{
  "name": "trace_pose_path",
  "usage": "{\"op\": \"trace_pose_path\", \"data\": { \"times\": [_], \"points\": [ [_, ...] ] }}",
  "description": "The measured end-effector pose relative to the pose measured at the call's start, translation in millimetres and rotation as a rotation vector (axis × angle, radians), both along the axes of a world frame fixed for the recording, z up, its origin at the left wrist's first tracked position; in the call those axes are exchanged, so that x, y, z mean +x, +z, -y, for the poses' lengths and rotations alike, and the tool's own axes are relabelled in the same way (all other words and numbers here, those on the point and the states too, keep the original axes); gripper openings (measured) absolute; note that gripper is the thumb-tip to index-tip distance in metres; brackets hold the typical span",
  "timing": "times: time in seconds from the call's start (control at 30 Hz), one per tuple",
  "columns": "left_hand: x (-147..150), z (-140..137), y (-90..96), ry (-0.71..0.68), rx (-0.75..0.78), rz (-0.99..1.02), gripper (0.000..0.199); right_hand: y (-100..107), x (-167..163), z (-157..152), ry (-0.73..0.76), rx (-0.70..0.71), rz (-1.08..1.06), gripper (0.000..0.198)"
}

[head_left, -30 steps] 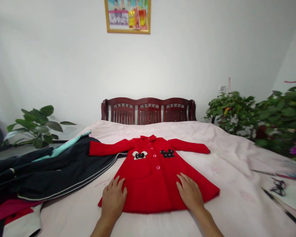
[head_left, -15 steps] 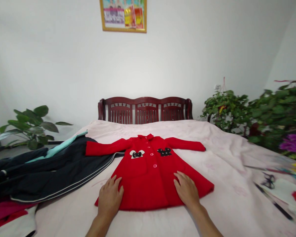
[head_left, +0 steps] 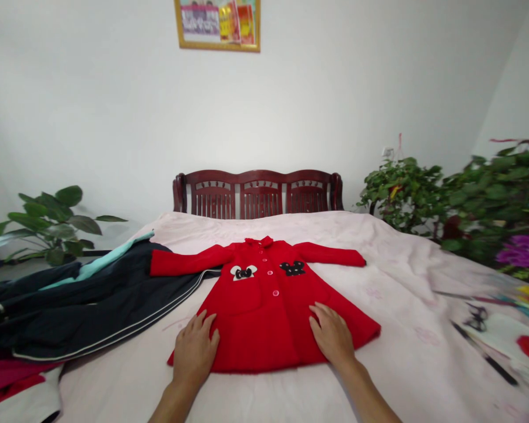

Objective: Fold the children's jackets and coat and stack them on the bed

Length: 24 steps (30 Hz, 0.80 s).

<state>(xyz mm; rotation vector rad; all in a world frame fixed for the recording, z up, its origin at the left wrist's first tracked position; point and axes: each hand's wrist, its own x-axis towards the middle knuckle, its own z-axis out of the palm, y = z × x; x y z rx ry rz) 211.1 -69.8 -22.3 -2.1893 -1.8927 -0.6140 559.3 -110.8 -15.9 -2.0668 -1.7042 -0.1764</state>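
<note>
A red coat [head_left: 255, 323] lies flat and front side up, its collar away from me and both sleeves stretched out sideways. Pink-rimmed buttons run down its middle. A white-and-black bow patch [head_left: 243, 272] is on the left of its chest, and a black dotted patch [head_left: 293, 268] is on the right. My left hand [head_left: 197, 346] rests open on the coat's lower left edge. On the lower right part of the skirt, my right hand [head_left: 332, 335] lies open with fingers spread. Neither hand grips the cloth.
Dark navy clothing with white piping [head_left: 114, 311] lies left, under the coat's sleeve. A pale pink sheet [head_left: 405, 352] covers the surface. At right are a black pen-like object [head_left: 485, 352] and scissors [head_left: 476, 317]. Potted plants [head_left: 401, 188] and a wooden headboard [head_left: 261, 194] stand beyond.
The whole view has shifted slightly, with everything appearing a little higher and further left. Both hands stay in the same places on the coat.
</note>
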Motion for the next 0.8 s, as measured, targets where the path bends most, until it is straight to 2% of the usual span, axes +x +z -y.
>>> {"op": "trace_pose_path", "data": {
  "times": [0.8],
  "points": [
    [0.0, -0.2, 1.3, 0.004, -0.026, -0.018, 0.044, 0.2, -1.5, 1.7, -0.012, -0.027, 0.011, 0.043]
  ]
}}
